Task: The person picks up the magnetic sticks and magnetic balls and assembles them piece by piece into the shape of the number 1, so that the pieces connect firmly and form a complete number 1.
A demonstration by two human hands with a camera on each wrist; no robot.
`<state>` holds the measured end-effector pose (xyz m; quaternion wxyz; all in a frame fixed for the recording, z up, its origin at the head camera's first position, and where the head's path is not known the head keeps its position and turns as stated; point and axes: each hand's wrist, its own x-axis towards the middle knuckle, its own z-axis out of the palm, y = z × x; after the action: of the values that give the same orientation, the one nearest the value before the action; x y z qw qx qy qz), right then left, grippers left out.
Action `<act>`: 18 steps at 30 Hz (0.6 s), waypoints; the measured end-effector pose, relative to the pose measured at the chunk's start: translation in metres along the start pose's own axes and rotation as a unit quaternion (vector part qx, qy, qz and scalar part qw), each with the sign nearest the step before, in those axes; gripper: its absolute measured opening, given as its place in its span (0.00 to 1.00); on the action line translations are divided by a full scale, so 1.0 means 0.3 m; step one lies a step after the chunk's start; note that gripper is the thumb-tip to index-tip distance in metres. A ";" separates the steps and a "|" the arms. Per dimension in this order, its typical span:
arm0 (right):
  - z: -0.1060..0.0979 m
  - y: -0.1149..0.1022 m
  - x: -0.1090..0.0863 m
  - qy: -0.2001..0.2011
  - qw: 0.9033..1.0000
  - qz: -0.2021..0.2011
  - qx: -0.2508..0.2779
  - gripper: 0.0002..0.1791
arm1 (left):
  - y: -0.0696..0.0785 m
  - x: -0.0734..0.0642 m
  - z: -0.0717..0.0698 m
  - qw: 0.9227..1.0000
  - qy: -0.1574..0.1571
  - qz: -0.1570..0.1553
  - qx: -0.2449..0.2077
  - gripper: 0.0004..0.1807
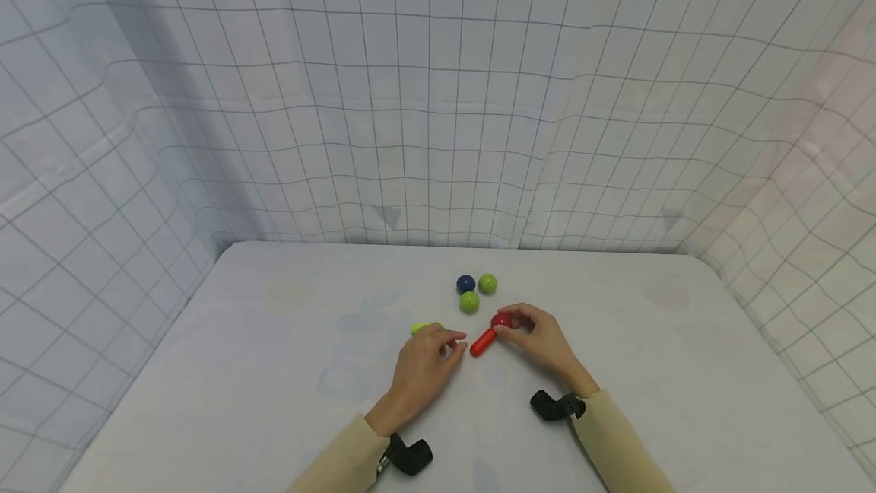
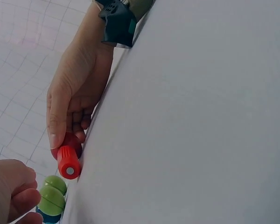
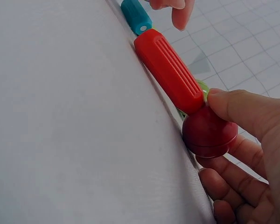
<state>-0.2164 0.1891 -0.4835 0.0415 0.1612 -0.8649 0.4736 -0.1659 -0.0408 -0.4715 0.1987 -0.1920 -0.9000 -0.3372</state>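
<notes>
My right hand (image 1: pixel 541 337) pinches a dark red ball (image 3: pixel 210 132) between thumb and fingers, low over the white table. Against the ball sits one end of a bright red ribbed rod (image 3: pixel 169 70); its other end, with a pale round dot, points toward my left hand (image 1: pixel 424 367). That left hand hovers just left of the rod, fingers loosely bent and holding nothing. Partly hidden behind it lies a yellow-green piece (image 1: pixel 420 328). In the right wrist view a teal rod (image 3: pixel 136 17) shows beyond the red one, near the left fingertips.
Beyond the hands, two green balls (image 1: pixel 469 302) and a dark blue ball (image 1: pixel 465 284) lie close together on the white table (image 1: pixel 274 371). White grid-patterned curtains (image 1: pixel 438 120) enclose its back and sides. Each wrist carries a black camera mount (image 1: pixel 411 457).
</notes>
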 end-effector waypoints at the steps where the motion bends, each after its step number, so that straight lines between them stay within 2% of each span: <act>1: -0.001 0.000 0.000 -0.002 1.000 0.001 0.001 0.17 | 0.002 0.004 -0.004 1.000 -0.001 -0.005 0.002 0.07; 4: -0.002 -0.002 0.000 -0.004 1.000 0.005 0.000 0.18 | 0.008 0.020 -0.014 1.000 -0.002 -0.016 0.009 0.08; 11: -0.002 -0.004 0.002 -0.002 1.000 0.006 -0.001 0.18 | 0.000 0.066 -0.013 0.999 0.018 -0.014 0.034 0.06; 18: 0.001 -0.005 0.000 -0.005 1.000 0.022 0.008 0.18 | -0.019 0.118 0.011 0.999 0.030 0.004 0.039 0.08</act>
<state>-0.2160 0.1881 -0.4824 0.0256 0.1448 -0.8646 0.4804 -0.1993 -0.0351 -0.4595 0.2338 -0.1774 -0.9053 -0.3071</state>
